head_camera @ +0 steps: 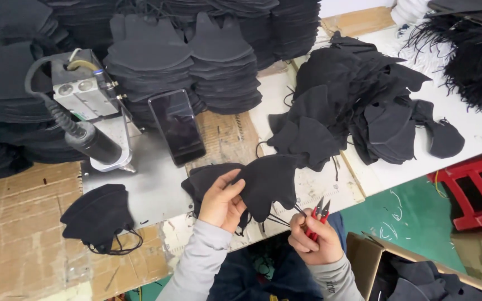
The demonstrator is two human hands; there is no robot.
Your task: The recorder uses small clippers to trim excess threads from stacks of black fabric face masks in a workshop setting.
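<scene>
Right hand (312,241) clamped on red snips (318,217), blades up; left hand (222,202) pinching black mask (269,184), long axis upright

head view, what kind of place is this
Probably a small face-mask workshop: tall stacks of black fabric masks, a grey metal bench machine, and the left hand holding a mask while the right hand holds red-handled thread snips.

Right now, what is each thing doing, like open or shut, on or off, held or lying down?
Black mask: held up by left hand.
Red snips: gripped in right hand, blades open.
Phone: flat, screen dark.
Cardboard box: open.
Loose masks: piled.
Stacked masks: neat.
</scene>
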